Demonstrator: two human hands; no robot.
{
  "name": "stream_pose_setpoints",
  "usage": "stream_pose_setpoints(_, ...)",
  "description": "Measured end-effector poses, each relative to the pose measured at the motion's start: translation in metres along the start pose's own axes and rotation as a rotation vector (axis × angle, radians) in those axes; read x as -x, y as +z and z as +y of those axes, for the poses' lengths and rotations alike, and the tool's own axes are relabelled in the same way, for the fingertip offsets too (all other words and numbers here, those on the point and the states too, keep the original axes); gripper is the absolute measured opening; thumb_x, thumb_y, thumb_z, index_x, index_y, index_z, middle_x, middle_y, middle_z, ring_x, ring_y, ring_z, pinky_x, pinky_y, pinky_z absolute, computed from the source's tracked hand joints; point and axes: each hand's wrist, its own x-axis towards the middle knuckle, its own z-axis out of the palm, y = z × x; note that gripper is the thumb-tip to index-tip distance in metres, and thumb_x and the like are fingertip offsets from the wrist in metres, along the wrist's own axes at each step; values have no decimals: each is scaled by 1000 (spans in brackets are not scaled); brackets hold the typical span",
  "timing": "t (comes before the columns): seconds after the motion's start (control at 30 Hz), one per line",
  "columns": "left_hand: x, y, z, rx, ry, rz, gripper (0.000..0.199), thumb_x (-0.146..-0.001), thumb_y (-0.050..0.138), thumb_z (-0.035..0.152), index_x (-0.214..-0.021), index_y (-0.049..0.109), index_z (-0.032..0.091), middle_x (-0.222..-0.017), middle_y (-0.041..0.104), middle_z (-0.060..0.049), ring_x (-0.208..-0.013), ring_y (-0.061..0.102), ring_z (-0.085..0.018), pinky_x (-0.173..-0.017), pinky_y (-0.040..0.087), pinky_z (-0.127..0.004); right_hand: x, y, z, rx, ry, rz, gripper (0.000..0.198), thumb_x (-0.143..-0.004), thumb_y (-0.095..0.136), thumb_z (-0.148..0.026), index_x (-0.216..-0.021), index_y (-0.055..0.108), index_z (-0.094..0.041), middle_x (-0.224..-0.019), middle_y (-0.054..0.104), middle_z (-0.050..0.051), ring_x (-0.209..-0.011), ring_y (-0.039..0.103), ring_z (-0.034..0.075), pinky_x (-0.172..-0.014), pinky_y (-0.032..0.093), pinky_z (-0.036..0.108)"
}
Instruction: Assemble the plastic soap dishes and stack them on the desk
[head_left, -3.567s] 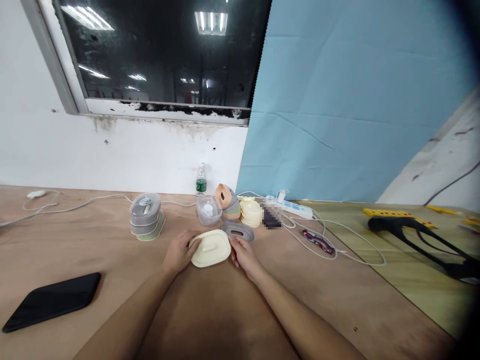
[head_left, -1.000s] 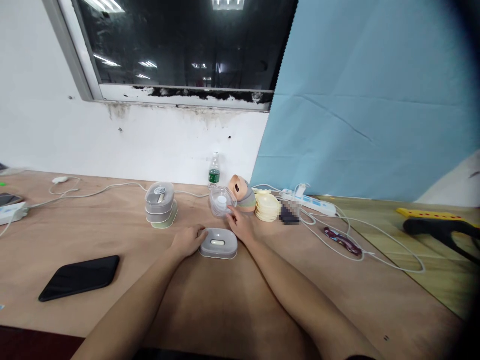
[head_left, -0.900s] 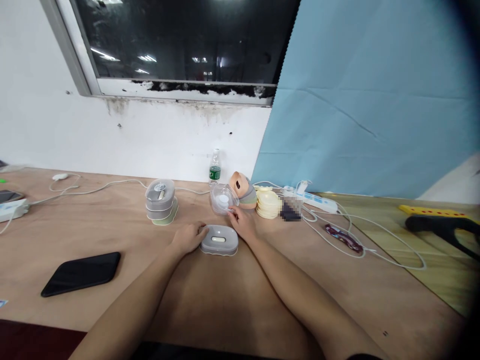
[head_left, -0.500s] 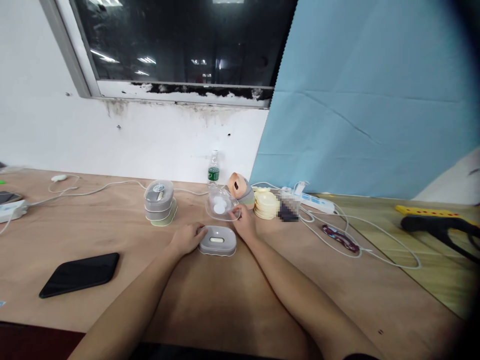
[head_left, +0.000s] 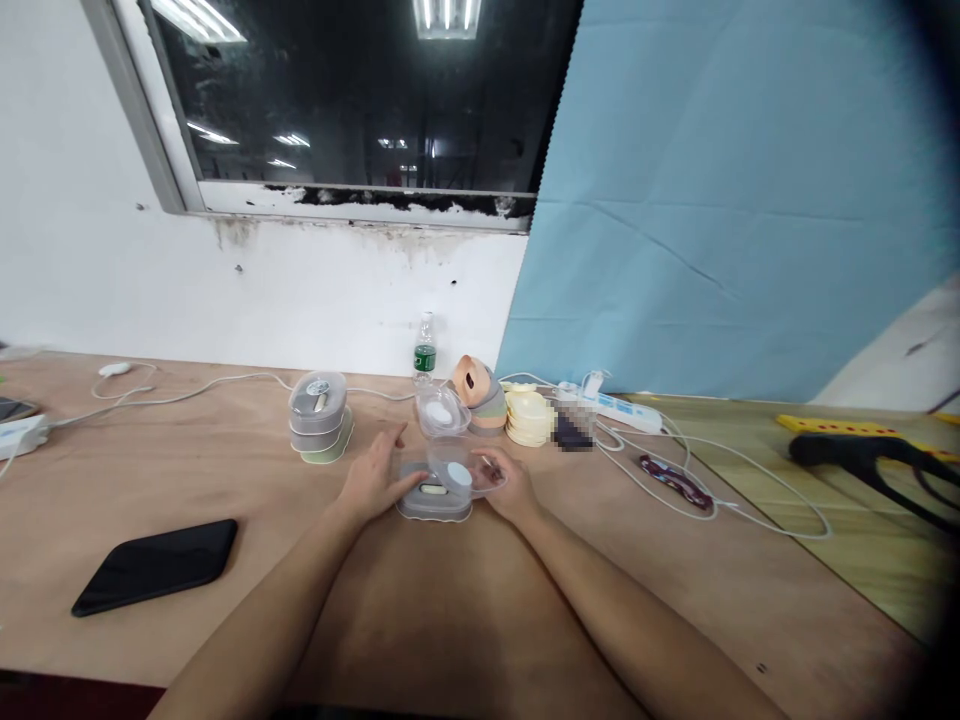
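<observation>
Below frame centre, the right hand (head_left: 511,484) is gripping a clear lid (head_left: 459,474) over the grey box (head_left: 433,510), seemingly fitting it; the left hand (head_left: 373,482), fingers spread, is flanking. Aligning edges seems needed.

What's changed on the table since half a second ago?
The right hand has brought a clear cover away from the other clear covers, toward the person and over the gray dish. The left hand has loosened from the dish's rim, its thumb and fingers now spread. The dish, the bottle and the gray stack stayed put.
</observation>
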Motion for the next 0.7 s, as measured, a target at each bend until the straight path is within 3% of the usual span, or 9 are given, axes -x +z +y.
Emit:
stream_pose_setpoints(0.1, 5, -3, 9, -14, 222, 46, 69, -81, 57, 53, -138, 34, 21, -129, 49, -13, -94, 60, -20, -82, 49, -33, 0, -1, -5, -5, -56, -69, 33, -80, 61, -46, -100, 65, -20, -71, 65, 3, -57, 56, 13, -58, 47, 27)
stream_pose_setpoints(0.2, 9, -5, 17, -16, 284, 92, 54, -86, 53, 48, -131, 44, 21, -123, 53, -13, -94, 59, -19, -84, 49, -33, -3, -2, -12, -4, -110, -110, 34, -79, 61, -46, -101, 64, -20, -83, 66, 6, -68, 59, 16, -64, 49, 29)
stream_pose_setpoints(0.27, 9, -6, 18, -3, 237, 139, 48, -86, 53, 49, -125, 50, 21, -115, 58, -11, -87, 60, -18, -79, 49, -31, -3, -2, -16, 7, -117, -67, 39, -77, 63, -49, -103, 63, -20, -89, 65, 8, -75, 60, 19, -68, 50, 31)
stream_pose_setpoints(0.33, 8, -8, 17, 12, 178, 153, 45, -84, 54, 53, -114, 58, 19, -104, 62, -9, -79, 59, -16, -72, 48, -28, -1, -1, -18, 6, -68, -11, 47, -76, 63, -51, -109, 58, -19, -87, 64, 7, -69, 58, 18, -65, 49, 31)
stream_pose_setpoints(0.43, 5, -10, 15, 9, 107, 92, 44, -82, 54, 60, -84, 64, 18, -80, 64, -5, -68, 57, -15, -63, 43, -25, 2, 1, -20, -75, 40, -4, 62, -80, 59, -49, -130, 43, -16, -70, 58, 0, -51, 49, 14, -53, 44, 27)
stream_pose_setpoints(0.53, 3, -12, 15, -41, 31, 3, 52, -84, 46, 63, -65, 61, 17, -66, 63, -3, -61, 56, -14, -58, 36, -25, 1, 1, -22, -185, 66, -61, 72, -83, 56, -48, -141, 30, -15, -61, 51, -4, -50, 47, 14, -50, 41, 26)
stream_pose_setpoints(0.7, 0, -16, 12, -116, -35, -145, 67, -92, 22, 61, -55, 59, 18, -59, 62, -4, -55, 54, -14, -53, 29, -26, -4, 2, -18, -212, 172, -228, 61, -84, 54, -51, -132, 46, -15, -57, 50, -4, -51, 47, 14, -50, 38, 25)
